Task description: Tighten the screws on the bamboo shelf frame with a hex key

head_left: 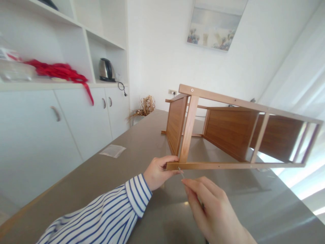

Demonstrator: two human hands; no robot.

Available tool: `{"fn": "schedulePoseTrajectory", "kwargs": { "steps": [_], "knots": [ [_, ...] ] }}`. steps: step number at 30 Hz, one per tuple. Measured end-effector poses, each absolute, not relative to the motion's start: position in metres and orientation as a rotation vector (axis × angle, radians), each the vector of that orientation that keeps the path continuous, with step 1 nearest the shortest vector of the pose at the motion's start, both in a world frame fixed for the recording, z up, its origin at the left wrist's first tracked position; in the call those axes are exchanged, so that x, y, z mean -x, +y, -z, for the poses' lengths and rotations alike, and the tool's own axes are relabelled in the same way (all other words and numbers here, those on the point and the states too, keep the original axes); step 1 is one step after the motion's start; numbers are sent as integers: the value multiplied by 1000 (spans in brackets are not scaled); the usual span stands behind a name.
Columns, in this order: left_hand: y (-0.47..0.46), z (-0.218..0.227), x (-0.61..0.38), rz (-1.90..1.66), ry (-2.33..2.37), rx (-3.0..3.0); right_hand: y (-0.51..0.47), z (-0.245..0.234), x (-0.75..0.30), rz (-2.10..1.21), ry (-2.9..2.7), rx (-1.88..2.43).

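Note:
A wooden shelf rack (188, 135) lies on its side on the grey table, its brown shelf panels standing on edge. My left hand (157, 171) is closed around the near end of its lower rail (203, 165), thumb and fingers on either side of the wood. Close to that grip, my right hand (213, 203) pinches a thin metal rod-like tool (182, 174). The rod's tip meets the rail at a hole or screw head near its end. Most of the tool is hidden inside my right fingers, so its exact kind does not show.
A small clear plastic bag (113, 151) lies on the table (142, 145) to the left. White cabinets (83, 125) line the left side, holding a kettle (106, 70) and red ribbon (59, 70). Dried plants (146, 105) stand beyond the table; a white curtain (297, 101) hangs right.

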State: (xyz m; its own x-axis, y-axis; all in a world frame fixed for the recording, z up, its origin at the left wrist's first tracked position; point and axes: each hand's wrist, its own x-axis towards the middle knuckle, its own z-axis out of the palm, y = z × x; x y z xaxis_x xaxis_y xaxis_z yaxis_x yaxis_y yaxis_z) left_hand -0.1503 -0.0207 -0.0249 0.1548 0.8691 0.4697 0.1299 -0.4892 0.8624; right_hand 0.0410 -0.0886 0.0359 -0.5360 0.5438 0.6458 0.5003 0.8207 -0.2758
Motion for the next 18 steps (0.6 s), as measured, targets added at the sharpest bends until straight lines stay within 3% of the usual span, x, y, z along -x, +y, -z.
{"fn": "schedulePoseTrajectory", "kwargs": {
  "steps": [5,9,12,18],
  "knots": [
    [-21,24,151,-1415,995,-1821,-89,-30,-33,-694,-1993,994],
    [-21,23,150,-1412,963,-1798,-88,-31,-32,-925,-1877,1001],
    [-21,23,150,-1404,961,-1784,-87,-33,-34,-826,-1937,972],
    [-23,20,149,-1405,957,-1761,-84,-39,-37,-280,-2140,711]
  ]
}}
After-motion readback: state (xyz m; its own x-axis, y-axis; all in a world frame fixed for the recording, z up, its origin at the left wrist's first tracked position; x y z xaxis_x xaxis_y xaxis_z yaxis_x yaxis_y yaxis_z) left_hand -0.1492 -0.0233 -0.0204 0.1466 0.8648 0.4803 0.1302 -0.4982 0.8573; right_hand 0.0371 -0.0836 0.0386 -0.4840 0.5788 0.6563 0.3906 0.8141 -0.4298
